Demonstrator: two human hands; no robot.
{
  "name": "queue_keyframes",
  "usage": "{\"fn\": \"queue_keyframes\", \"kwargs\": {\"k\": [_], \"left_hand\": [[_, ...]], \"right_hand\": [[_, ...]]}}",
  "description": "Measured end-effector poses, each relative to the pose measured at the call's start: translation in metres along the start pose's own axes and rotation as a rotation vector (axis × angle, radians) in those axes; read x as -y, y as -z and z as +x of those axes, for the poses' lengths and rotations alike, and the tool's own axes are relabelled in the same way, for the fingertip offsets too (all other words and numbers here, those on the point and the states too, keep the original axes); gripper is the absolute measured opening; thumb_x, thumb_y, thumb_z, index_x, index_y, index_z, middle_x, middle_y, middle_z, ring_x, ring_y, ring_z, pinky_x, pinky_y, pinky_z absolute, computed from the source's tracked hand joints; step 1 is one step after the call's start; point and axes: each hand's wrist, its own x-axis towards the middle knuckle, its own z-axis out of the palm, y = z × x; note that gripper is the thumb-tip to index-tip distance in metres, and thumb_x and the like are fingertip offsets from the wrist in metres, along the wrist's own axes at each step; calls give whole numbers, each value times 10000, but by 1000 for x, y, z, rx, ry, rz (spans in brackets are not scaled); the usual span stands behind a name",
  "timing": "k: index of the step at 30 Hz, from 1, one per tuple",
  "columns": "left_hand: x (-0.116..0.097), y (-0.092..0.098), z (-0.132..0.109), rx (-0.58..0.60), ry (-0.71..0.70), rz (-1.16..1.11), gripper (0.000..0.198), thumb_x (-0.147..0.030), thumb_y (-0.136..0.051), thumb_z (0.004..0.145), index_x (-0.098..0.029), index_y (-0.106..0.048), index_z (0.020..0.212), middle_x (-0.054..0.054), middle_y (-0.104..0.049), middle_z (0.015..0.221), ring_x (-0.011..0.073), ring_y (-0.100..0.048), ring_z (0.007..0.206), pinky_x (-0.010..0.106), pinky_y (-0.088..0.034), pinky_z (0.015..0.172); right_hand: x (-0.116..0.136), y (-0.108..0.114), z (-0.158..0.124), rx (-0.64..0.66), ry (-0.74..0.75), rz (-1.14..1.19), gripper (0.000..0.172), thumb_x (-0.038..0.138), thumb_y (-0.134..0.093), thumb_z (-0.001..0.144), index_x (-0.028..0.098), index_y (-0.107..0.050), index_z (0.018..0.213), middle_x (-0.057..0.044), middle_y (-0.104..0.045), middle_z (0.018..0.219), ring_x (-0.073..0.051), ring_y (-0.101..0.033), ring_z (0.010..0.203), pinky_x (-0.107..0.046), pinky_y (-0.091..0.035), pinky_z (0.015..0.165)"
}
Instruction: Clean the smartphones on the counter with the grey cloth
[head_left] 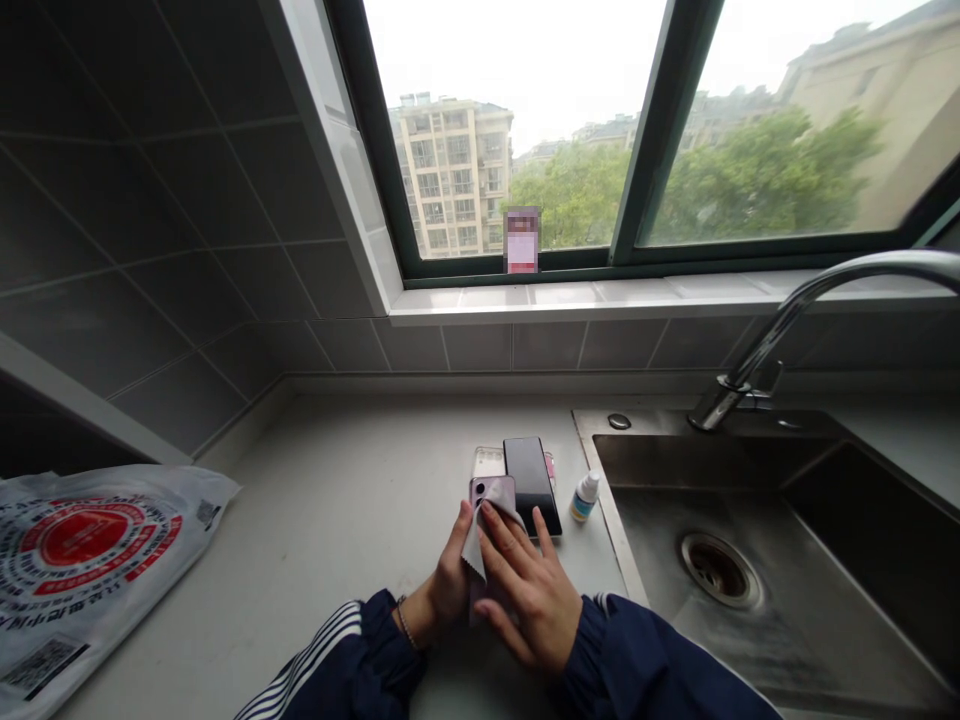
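My left hand [448, 580] grips the edge of a pale purple smartphone [478, 488], its back with the camera lenses facing up. A small grey cleaning cloth [474, 552] with a zigzag edge lies over the phone's back. Fingers of my right hand [534, 595] press this cloth against the phone, covering much of both. Just beyond my right fingertips a black smartphone [528, 472] rests screen up. A clear phone case [489, 460] shows partly behind the two phones. Right of them stands a small white bottle [585, 496] with a blue and yellow label.
On the right, a steel sink [609, 520] with a chrome tap [780, 310] is set into the white counter [337, 500]. A white plastic bag [97, 560] with red print lies at the left. Behind the counter are grey tiles and a window.
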Motion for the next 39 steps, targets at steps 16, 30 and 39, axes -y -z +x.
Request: {"fn": "queue_keyframes", "kwargs": {"k": [16, 30, 39], "left_hand": [[21, 7, -2, 109, -82, 226, 660, -685, -393, 869, -259, -583, 1336, 40, -476, 1491, 236, -227, 1475, 364, -80, 1210], [-8, -7, 4, -83, -51, 35, 853, -809, -331, 802, -64, -714, 958, 175, -728, 859, 318, -674, 968, 447, -413, 1026], [-32, -6, 9, -148, -124, 84, 860, -820, -273, 807, -77, -697, 892, 101, -670, 655, 205, -617, 591, 338, -481, 675]], "right_hand": [[-4, 1, 1, -130, -66, 18, 680, 310, -450, 960, 102, -177, 1547, -203, -195, 1585, -348, -192, 1471, -635, -98, 1154], [9, 1, 1, 41, 33, 101, 548, 377, -515, 949, 140, -420, 1434, -133, -256, 1579, -314, -238, 1463, -620, -132, 1167], [6, -5, -2, 53, 74, 133, 587, 357, -497, 948, 172, -352, 1485, -129, -372, 1531, -265, -334, 1429, -552, -30, 1190]]}}
